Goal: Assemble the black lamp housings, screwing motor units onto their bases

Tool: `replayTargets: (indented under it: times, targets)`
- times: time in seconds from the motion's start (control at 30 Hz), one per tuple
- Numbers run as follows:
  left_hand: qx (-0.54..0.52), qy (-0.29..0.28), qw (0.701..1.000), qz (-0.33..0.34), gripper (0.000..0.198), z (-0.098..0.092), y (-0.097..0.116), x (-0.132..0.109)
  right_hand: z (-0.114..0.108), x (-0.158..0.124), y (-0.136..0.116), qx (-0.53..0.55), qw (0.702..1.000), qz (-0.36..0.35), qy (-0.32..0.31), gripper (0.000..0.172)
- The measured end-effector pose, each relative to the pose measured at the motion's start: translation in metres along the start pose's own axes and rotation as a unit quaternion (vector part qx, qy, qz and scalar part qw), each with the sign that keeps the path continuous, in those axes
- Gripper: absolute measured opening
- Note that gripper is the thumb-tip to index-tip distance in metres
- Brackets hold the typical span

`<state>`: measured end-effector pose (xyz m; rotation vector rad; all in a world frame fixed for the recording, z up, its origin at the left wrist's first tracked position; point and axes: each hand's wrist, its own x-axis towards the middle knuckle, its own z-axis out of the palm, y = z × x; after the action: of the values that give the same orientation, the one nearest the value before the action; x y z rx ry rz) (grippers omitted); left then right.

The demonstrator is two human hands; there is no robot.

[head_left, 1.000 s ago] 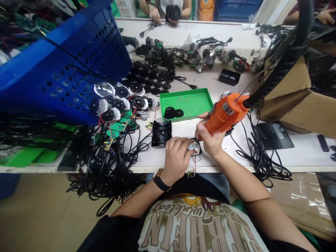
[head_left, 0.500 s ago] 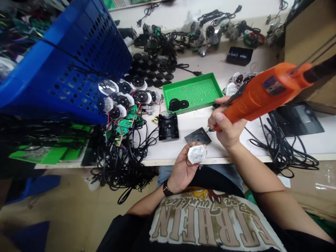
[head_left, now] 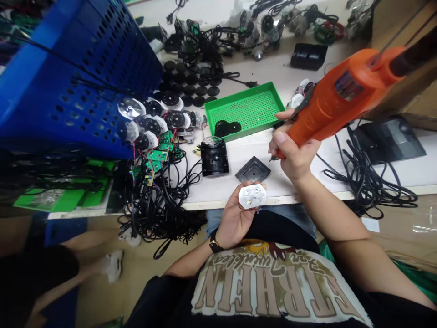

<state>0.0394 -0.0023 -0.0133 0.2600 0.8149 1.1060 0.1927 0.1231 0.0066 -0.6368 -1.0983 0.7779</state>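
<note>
My left hand (head_left: 235,219) is closed around a white octagonal LED module (head_left: 252,196) with several clear lenses facing up, just off the table's front edge. In my right hand (head_left: 296,154) is an orange electric screwdriver (head_left: 336,98), its tip pointing down and left above the white table. Between the hands lies a black rectangular frame-like plate (head_left: 253,170). To its left stands a black housing (head_left: 215,158) with a clear lens part at its top. Behind them, a green perforated tray (head_left: 262,105) holds small screws and a few black discs (head_left: 227,128).
A big blue perforated crate (head_left: 112,59) fills the left. Wired lamp modules (head_left: 153,124) and tangled black cables (head_left: 153,205) sit beside it. More cable (head_left: 368,182) and a dark panel (head_left: 392,139) lie at right, near cardboard (head_left: 409,91). Another person's leg (head_left: 88,273) shows lower left.
The LED module has tipped so its lenses face me differently. My right hand and the screwdriver have shifted slightly up in view. Another person's leg has come in at lower left.
</note>
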Motion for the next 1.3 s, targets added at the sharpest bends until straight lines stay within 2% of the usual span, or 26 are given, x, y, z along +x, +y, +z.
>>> replayTargets:
  times: [0.23, 0.37, 0.43, 0.5, 0.53, 0.6, 0.67, 0.8, 0.87, 0.93, 1.07, 1.2, 1.27, 1.3]
  targets:
    - [-0.026, 0.034, 0.999, -0.015, 0.038, 0.002, -0.003, -0.003, -0.002, 0.0, 0.008, -0.029, 0.999, -0.022, 0.008, 0.033]
    - [-0.011, 0.013, 1.0, -0.01, 0.041, -0.003, -0.006, -0.006, -0.003, 0.001, 0.007, -0.045, 0.999, -0.01, -0.004, 0.037]
    - [0.025, -0.009, 0.999, 0.026, 0.039, -0.006, -0.007, -0.006, -0.003, 0.001, 0.005, -0.05, 0.999, -0.005, -0.004, 0.039]
    - [0.103, -0.039, 0.986, 0.125, 0.03, -0.011, -0.004, -0.003, -0.003, 0.002, 0.003, -0.045, 0.999, -0.005, -0.002, 0.038]
    - [0.156, -0.054, 0.967, 0.195, 0.025, -0.013, -0.002, 0.0, -0.003, 0.002, 0.003, -0.041, 0.999, -0.004, 0.0, 0.037]
    - [0.271, -0.074, 0.901, 0.33, 0.018, -0.017, 0.004, 0.01, -0.003, 0.002, 0.001, -0.034, 0.999, 0.004, 0.001, 0.037]
    - [0.378, -0.081, 0.827, 0.408, 0.022, -0.02, 0.009, 0.023, -0.003, 0.001, -0.001, -0.033, 0.999, 0.016, 0.001, 0.039]
    - [0.538, -0.086, 0.702, 0.459, 0.045, -0.022, 0.016, 0.042, -0.005, 0.0, -0.005, -0.033, 0.999, 0.033, 0.0, 0.035]
    - [0.6, -0.115, 0.636, 0.471, 0.061, -0.021, 0.019, 0.044, -0.005, 0.0, -0.007, -0.024, 0.999, 0.035, -0.001, 0.033]
    - [0.653, -0.143, 0.583, 0.462, 0.068, -0.022, 0.026, 0.041, -0.005, 0.001, -0.01, -0.015, 0.999, 0.04, 0.0, 0.033]
    - [0.713, -0.152, 0.525, 0.439, 0.054, -0.03, 0.045, 0.033, -0.003, -0.001, -0.018, -0.013, 0.998, 0.058, 0.009, 0.033]
    - [0.701, -0.169, 0.468, 0.51, 0.043, -0.045, 0.052, 0.032, -0.002, -0.011, -0.032, -0.003, 0.999, 0.053, 0.01, 0.034]
    - [0.663, -0.217, 0.461, 0.549, 0.045, -0.05, 0.044, 0.028, -0.003, -0.016, -0.039, -0.01, 0.999, 0.049, 0.012, 0.034]
    - [0.643, -0.245, 0.473, 0.551, 0.047, -0.052, 0.038, 0.024, -0.003, -0.018, -0.043, -0.018, 0.999, 0.048, 0.014, 0.034]
